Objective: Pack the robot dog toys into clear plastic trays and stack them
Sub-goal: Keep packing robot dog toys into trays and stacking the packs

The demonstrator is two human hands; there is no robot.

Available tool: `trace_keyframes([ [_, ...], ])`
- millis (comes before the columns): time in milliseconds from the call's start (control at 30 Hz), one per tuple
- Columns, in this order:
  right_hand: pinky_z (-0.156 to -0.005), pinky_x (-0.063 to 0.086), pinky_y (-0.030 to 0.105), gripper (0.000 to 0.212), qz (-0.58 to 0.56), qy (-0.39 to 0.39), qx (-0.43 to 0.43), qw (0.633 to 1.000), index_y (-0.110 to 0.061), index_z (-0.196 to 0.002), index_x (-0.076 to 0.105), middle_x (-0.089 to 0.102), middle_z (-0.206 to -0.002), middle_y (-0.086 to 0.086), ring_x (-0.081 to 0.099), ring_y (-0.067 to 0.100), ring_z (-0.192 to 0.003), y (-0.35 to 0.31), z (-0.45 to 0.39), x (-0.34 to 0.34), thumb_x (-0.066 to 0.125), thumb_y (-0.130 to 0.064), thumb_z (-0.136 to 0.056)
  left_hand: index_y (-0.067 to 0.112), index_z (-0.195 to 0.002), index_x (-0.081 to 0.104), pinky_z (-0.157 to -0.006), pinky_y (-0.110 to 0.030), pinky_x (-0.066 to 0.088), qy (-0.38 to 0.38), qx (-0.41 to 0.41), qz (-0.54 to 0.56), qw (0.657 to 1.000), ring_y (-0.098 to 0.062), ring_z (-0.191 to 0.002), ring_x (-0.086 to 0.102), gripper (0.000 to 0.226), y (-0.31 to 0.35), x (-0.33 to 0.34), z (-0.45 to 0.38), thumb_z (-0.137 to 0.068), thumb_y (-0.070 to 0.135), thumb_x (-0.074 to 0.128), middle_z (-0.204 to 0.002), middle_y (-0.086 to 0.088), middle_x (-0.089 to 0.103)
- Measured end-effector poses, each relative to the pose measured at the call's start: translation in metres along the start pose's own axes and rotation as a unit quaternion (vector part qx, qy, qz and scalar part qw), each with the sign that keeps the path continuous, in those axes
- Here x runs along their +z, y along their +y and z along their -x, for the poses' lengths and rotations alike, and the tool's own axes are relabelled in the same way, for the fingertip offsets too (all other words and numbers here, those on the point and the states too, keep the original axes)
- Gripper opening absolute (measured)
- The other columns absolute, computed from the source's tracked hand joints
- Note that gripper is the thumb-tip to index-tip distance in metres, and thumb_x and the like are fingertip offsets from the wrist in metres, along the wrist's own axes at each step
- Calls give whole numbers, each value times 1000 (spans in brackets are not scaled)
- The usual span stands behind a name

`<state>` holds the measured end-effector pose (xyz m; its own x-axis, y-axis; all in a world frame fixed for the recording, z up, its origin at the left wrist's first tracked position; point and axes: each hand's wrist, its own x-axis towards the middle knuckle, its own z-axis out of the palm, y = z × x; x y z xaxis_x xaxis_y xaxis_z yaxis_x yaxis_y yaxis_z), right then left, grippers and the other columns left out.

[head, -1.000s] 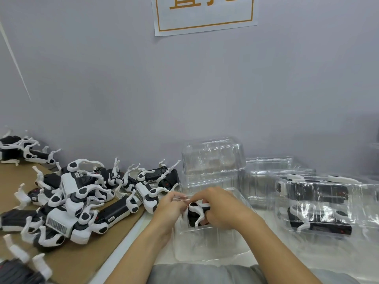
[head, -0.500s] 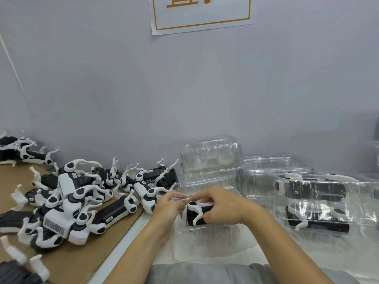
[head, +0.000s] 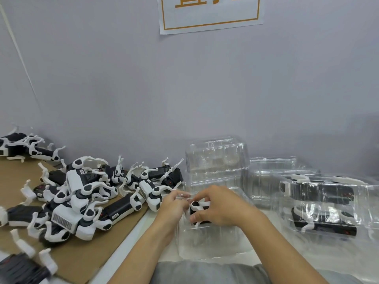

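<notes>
A black-and-white robot dog toy [head: 197, 210] sits in a clear plastic tray [head: 209, 244] right in front of me. My right hand [head: 219, 206] grips the toy from above, fingers curled round its body. My left hand [head: 174, 203] pinches the tray's near-left rim beside the toy. A heap of several loose robot dog toys [head: 86, 193] lies on brown cardboard [head: 86, 259] to the left. At the right stands a stack of packed trays [head: 328, 206] with toys inside.
Empty clear trays [head: 217, 156] are stacked behind my hands, with more trays [head: 272, 171] to their right against the grey wall. More toys [head: 22, 146] lie at the far left, and one toy [head: 22, 265] at the bottom left. A paper sign [head: 209, 13] hangs on the wall.
My hands and the toy stay at the tray; the right hand has pushed the toy slightly lower into it. The view has shifted a little.
</notes>
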<state>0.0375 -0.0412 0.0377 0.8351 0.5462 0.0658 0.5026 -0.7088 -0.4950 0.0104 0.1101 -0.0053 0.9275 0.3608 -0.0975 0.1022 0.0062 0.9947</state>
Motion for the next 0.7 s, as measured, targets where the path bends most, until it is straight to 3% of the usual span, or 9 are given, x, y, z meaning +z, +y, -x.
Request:
trace_keyframes([
  [67,-100,47,38,54,-5,2,-8,1000,-44,-118,67,65,-125,-6,54,15,-124,0,0,0,79,-62,-69,7,-99,66,-72,-41,53,2,0,3,1000,-26,-81,63,29,0,0,-1,-82,-10,51,-94,-15,69],
  [167,-99,47,36,49,-2,-19,-28,999,-49,-121,64,65,-125,-9,54,15,-122,2,1,-4,76,-60,-74,8,-99,67,-89,-52,54,4,1,-6,1000,-29,-88,62,29,0,0,-2,-82,-10,51,-98,-17,69],
  [267,-92,45,32,44,6,-37,-40,999,-50,-122,63,67,-119,-12,56,14,-115,2,3,-7,73,-57,-79,9,-98,67,-93,-52,52,8,4,-12,1000,-28,-90,62,30,-2,-1,-3,-81,-10,51,-100,-18,69],
  [400,-61,37,17,33,-19,-32,-43,998,-52,-114,66,61,-70,-25,52,-1,-71,4,5,-9,67,-61,-82,8,-95,67,-93,-47,51,9,16,-5,1000,-31,-94,64,26,-4,-1,-6,-81,-10,55,-105,-20,70],
  [433,-61,40,17,31,-26,-25,-39,999,-48,-112,68,64,-71,-22,53,-3,-68,4,6,-11,67,-59,-83,9,-94,68,-94,-46,51,8,19,-3,1000,-32,-98,65,25,-4,-1,-7,-78,-8,59,-103,-19,71],
  [500,-82,54,28,36,-49,-10,-18,999,-26,-113,73,75,-99,-8,67,4,-89,8,8,-20,68,-50,-87,10,-91,70,-89,-40,52,4,25,0,1000,-28,-99,66,27,-5,-3,-8,-68,0,62,-95,-12,74],
  [567,-98,52,39,34,-65,7,8,998,-10,-111,72,72,-115,5,67,18,-106,16,11,-32,71,-36,-89,12,-88,72,-83,-31,50,4,29,5,1000,-22,-97,67,25,-7,-5,-11,-72,-4,62,-86,-3,75],
  [633,-94,54,31,24,-66,36,29,997,-16,-108,75,74,-107,-1,69,11,-100,25,15,-46,74,-28,-87,12,-88,72,-80,-29,49,4,30,10,999,-18,-96,68,26,-10,-7,-16,-75,-7,61,-82,2,75],
  [700,-78,51,18,20,-52,46,53,996,-30,-103,73,71,-96,-11,66,4,-90,31,21,-59,78,-30,-84,13,-89,72,-81,-29,51,2,31,6,999,-17,-94,67,26,-11,-9,-18,-77,-7,61,-82,3,75],
])
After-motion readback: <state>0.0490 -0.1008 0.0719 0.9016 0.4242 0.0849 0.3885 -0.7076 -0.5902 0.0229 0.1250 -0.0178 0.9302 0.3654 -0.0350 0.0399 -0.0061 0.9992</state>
